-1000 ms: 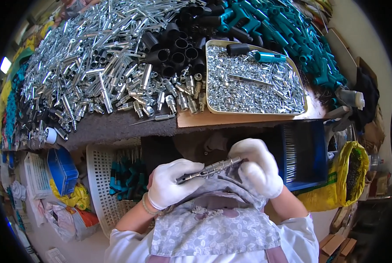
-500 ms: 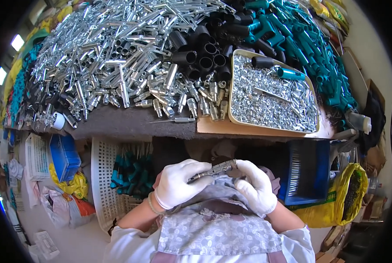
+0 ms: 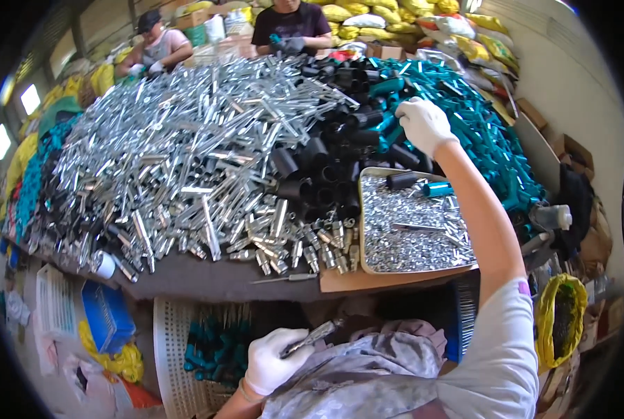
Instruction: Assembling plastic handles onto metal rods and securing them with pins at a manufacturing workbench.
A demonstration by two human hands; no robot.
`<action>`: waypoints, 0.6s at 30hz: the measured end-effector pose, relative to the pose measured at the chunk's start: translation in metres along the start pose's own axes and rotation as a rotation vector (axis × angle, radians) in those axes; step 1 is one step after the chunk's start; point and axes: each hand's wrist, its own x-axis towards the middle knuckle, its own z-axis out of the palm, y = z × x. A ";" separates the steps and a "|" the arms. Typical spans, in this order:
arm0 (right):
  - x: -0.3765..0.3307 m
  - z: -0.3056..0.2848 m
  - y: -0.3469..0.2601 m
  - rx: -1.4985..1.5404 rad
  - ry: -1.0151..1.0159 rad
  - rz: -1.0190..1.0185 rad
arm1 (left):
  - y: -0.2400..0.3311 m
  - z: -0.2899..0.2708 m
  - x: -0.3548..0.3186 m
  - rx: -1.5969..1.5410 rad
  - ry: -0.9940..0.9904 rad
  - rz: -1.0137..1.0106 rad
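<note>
In a white glove, my left hand (image 3: 273,359) is closed round a slim metal cylinder part (image 3: 314,336), held slantwise above my lap. My right hand (image 3: 425,124), also gloved, is stretched far over the table to the border between the black sleeves and the teal pile. Its fingers are bent down and close together at the teal plastic handles (image 3: 388,133); whether anything is in them is hidden. Below that arm lies a cream tray (image 3: 362,230) of small metal bits. Black plastic sleeves (image 3: 315,157) are heaped left of it.
Silver metal rods and tubes (image 3: 179,133) cover much of the table. Under its edge are a white basket (image 3: 169,349) of teal-handled parts and a blue bin (image 3: 465,314). Two other people, one in a dark shirt (image 3: 284,28), work across the table. A yellow sack (image 3: 549,321) stands at right.
My right hand has left the metal part and reached forward right to the teal pile. My left hand keeps the part alone. The view has tilted up, bringing the other people in.
</note>
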 end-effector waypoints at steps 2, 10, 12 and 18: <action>0.021 0.007 0.030 -0.033 -0.289 0.199 | 0.000 -0.005 -0.001 0.003 0.018 -0.067; 0.001 0.042 0.022 0.098 -0.324 0.240 | -0.018 -0.004 0.011 -0.031 0.001 -0.054; -0.001 0.043 0.015 0.103 -0.294 0.195 | -0.015 -0.002 0.017 -0.018 -0.036 -0.031; -0.025 0.009 0.026 0.034 -0.402 0.115 | -0.007 0.002 0.008 -0.020 0.020 -0.088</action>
